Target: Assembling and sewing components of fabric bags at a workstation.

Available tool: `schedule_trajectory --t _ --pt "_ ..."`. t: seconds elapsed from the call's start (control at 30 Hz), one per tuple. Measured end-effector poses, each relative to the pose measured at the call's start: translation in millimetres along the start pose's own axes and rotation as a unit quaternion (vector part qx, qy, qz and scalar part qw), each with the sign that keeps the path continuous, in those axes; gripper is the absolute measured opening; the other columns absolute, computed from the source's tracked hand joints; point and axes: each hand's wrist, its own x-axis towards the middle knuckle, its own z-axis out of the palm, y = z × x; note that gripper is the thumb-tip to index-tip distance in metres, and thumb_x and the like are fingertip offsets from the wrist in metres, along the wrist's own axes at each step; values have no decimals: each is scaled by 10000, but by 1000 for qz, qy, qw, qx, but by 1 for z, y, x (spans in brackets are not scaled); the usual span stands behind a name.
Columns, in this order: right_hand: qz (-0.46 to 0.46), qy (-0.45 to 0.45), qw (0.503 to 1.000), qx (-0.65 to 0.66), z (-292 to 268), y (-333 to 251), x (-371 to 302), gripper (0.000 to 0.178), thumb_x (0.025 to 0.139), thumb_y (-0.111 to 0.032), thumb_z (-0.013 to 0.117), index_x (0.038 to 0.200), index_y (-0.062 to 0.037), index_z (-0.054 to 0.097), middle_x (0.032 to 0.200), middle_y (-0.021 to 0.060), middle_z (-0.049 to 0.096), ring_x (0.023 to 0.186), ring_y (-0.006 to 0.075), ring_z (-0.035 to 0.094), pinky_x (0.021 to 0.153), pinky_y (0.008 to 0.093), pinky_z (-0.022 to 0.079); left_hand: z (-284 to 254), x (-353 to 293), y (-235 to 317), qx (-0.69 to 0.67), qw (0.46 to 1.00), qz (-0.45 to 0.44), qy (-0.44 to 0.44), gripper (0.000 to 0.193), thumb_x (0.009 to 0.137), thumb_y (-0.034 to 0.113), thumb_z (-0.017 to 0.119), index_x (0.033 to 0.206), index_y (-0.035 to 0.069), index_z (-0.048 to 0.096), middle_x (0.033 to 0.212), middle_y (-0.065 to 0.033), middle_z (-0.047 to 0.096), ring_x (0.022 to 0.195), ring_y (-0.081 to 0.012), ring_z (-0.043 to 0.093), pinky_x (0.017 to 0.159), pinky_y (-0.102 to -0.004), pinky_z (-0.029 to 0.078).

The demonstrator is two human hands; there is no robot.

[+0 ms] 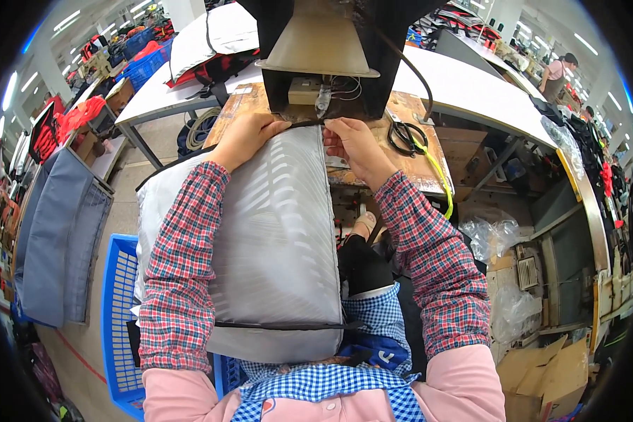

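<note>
A silver-grey fabric panel (274,239) with black edge binding lies across my lap, its far edge raised to the worn wooden tabletop. My left hand (250,141) is closed on the black binding (304,124) along that far edge, thumb and fingers pressed together. At the right end of the same edge, my right hand (355,146) pinches the binding near the panel's corner, its lower fingers curled. Both hands are just in front of a dark machine with a pale funnel-shaped cover (320,42). Below the cover, a small clear part (323,98) hangs close to the fabric edge.
Black-handled scissors (405,136) and a yellow-green strap (439,172) lie on the wooden tabletop (422,169) to the right. A blue plastic basket (123,316) stands at my left. Cardboard (545,376) and clear plastic bags (492,235) sit at right. Another person (557,74) is far off.
</note>
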Motion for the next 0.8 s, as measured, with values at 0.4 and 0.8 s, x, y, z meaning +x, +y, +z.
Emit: schedule_trajectory --t 0.4,0.8 --pt "2 13 1000 18 6 1 6 122 939 -180 589 899 -65 601 821 -12 588 734 102 565 668 257 508 0 2 -7 -2 1000 -25 -3 378 952 367 572 1003 21 718 862 -200 692 798 -341 661 743 -390 497" --pt "-26 56 998 23 11 5 8 142 924 -161 571 880 -29 597 810 22 594 709 119 580 619 265 496 4 3 -7 5 999 -33 20 400 938 393 588 989 18 721 866 -204 693 791 -340 664 733 -397 498"
